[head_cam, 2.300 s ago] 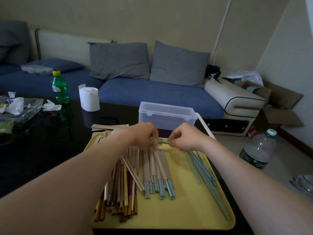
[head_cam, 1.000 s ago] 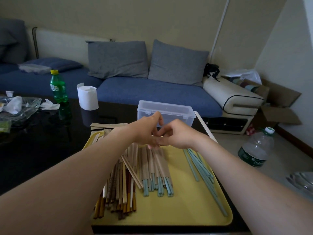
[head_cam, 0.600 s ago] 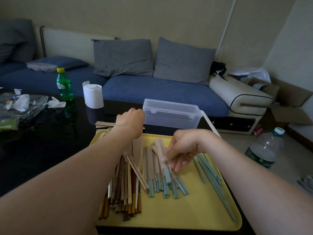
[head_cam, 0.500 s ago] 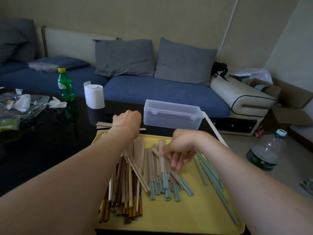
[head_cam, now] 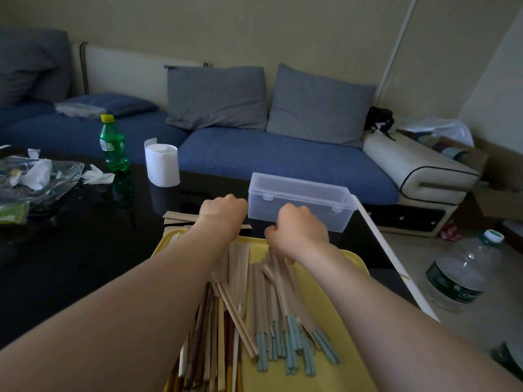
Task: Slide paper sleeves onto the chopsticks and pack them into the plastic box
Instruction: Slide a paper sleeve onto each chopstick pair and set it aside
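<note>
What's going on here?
A person is sleeving chopsticks over a yellow tray. The left hand is on the loose paper sleeves at the tray's far edge; the right hand sits curled on the tops of the sleeved chopsticks. What either grips is hidden. To their left lie bare chopsticks. The plastic box behind the tray is shut.

A yellow tray (head_cam: 334, 380) lies on the black bench (head_cam: 70, 250). Bare wooden chopsticks (head_cam: 209, 335) fill its near left part, and sleeved chopsticks (head_cam: 283, 306) with blue tips lie along its middle. The left grip (head_cam: 222, 213), fingers curled, hangs over the tray's far edge by loose paper sleeves (head_cam: 178, 216). The right grip (head_cam: 297, 233) curls down onto the sleeved chopsticks' far ends. A closed plastic box (head_cam: 300, 202) stands just beyond the tray.
</note>
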Demonstrator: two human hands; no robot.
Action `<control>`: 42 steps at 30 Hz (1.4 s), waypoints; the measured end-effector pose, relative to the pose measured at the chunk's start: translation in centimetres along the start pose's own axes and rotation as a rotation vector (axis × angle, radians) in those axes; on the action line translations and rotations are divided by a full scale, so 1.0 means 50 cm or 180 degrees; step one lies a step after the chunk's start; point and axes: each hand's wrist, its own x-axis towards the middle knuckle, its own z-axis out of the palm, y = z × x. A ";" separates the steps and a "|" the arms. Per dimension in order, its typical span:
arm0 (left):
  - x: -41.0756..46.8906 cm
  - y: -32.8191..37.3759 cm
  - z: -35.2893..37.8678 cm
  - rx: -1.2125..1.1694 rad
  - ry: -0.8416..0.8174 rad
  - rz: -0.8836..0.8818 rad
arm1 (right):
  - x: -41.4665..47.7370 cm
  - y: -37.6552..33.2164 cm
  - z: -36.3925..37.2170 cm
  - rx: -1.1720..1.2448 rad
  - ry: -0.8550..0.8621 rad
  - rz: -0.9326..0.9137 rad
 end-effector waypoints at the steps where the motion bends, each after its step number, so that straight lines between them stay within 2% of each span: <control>1: 0.008 -0.002 0.000 0.0030 -0.0014 0.0032 | 0.005 -0.003 0.001 0.0011 0.0067 -0.0030; 6: 0.022 -0.019 0.003 0.0141 -0.0088 0.0018 | 0.011 -0.006 0.003 -0.0014 0.0100 -0.0065; 10: 0.025 -0.026 0.008 0.0243 0.0064 0.0067 | 0.013 -0.001 0.001 -0.0012 0.0137 -0.0077; 14: 0.024 -0.022 0.010 0.0332 0.0484 0.0179 | 0.010 -0.004 0.000 -0.0040 0.0092 -0.0075; 18: 0.029 -0.015 0.011 0.0103 0.1044 0.0380 | 0.009 -0.002 -0.006 -0.0026 0.0026 0.0017; 22: 0.010 0.007 -0.002 -0.0382 0.1307 0.0771 | 0.012 0.029 -0.018 0.0517 -0.0451 0.0394; 25: -0.015 0.033 -0.018 -0.1173 0.1167 0.0822 | 0.007 0.061 -0.029 0.0593 -0.0729 0.0754; 29: -0.041 0.077 -0.041 -0.2094 0.0917 0.0807 | -0.019 0.111 -0.044 0.0126 -0.0881 0.1076; 33: -0.055 0.110 -0.058 -0.2899 0.0280 0.0731 | -0.044 0.153 -0.060 -0.0169 -0.1150 0.1214; 37: -0.076 0.136 -0.078 -0.3595 -0.0375 0.0370 | -0.064 0.161 -0.065 -0.0017 -0.1534 0.1329; 42: -0.085 0.145 -0.089 -0.4330 -0.0697 -0.0111 | -0.073 0.164 -0.064 0.0016 -0.1649 0.1306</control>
